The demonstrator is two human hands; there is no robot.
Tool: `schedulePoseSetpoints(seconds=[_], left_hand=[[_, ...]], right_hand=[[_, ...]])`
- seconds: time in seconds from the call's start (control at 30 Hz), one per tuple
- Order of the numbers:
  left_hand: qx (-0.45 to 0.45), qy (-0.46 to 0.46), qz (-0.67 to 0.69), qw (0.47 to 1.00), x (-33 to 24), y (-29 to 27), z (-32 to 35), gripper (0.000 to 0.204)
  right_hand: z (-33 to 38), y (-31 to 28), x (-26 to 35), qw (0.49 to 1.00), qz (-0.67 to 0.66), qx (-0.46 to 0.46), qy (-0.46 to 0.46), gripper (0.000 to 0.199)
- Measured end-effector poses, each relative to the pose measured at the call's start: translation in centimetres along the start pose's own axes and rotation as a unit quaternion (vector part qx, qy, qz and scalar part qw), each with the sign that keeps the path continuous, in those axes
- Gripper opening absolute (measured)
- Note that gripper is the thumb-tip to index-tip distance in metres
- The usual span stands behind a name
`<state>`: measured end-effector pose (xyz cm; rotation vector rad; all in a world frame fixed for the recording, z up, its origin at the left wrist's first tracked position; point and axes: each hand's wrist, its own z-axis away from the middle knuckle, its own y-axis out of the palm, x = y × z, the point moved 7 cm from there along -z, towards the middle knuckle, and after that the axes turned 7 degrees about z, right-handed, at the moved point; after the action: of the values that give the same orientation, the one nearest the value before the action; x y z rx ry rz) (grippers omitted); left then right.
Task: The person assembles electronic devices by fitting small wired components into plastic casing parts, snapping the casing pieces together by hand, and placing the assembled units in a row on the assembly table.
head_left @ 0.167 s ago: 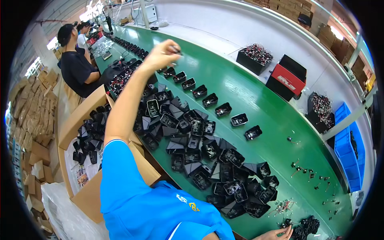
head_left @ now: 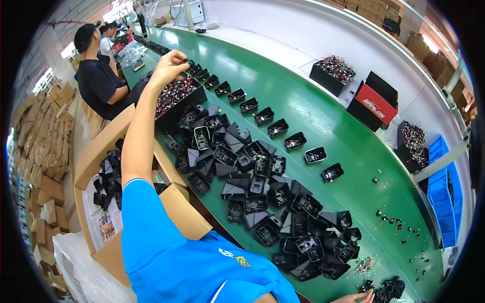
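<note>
My left arm, in a blue sleeve, reaches far up the green belt [head_left: 303,86]. My left hand [head_left: 169,65] hangs over a black bin of red and black small parts [head_left: 174,96], at the far end of a row of open black plastic housings [head_left: 275,129]. Its fingers are pinched together; I cannot tell whether they hold anything. Only the fingers of my right hand [head_left: 361,297] show at the lower edge, spread flat next to a heap of small wired parts [head_left: 389,289]. A big pile of black housings [head_left: 252,197] lies between my hands.
A cardboard box [head_left: 98,151] holding more housings stands on my left. A person in a black shirt [head_left: 96,76] works further up the line. Across the belt are black bins of parts [head_left: 333,70], a red and black box [head_left: 374,103], a blue crate [head_left: 444,187] and scattered small parts [head_left: 394,222].
My left hand has moved a little to the left, from above the row of housings to above the black bin. The right hand stays at the lower edge.
</note>
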<state>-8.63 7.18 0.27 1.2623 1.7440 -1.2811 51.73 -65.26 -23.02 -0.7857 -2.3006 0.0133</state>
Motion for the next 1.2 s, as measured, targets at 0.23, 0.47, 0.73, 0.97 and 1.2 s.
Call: schedulePoseSetpoints(seconds=[0.23, 0.47, 0.73, 0.97, 1.2], left_hand=[[-0.035, -0.112, -0.073, 0.990, 13.4, -6.4, -0.1, 0.025], [-0.113, -0.155, -0.141, 0.971, 14.8, -10.0, 6.4, 0.036], [-0.090, 0.053, -0.247, 0.963, 21.2, -8.9, 2.6, 0.041], [0.061, 0.076, -0.158, 0.983, 21.6, -4.9, 4.3, 0.046], [0.159, 0.103, -0.099, 0.977, 24.0, -6.6, 3.3, 0.054]], right_hand=[[-2.4, -0.5, -10.6, 1.000, -0.013, -0.011, 0.009, 0.008], [-0.4, -0.3, 2.3, 0.981, 0.155, 0.029, -0.115, 0.008], [-0.1, -1.7, 9.9, 0.941, 0.271, -0.003, -0.200, 0.013], [0.3, -0.6, 9.9, 0.933, 0.300, 0.023, -0.198, 0.029], [-3.5, 3.0, 15.7, 0.960, 0.182, 0.091, -0.193, 0.034]])
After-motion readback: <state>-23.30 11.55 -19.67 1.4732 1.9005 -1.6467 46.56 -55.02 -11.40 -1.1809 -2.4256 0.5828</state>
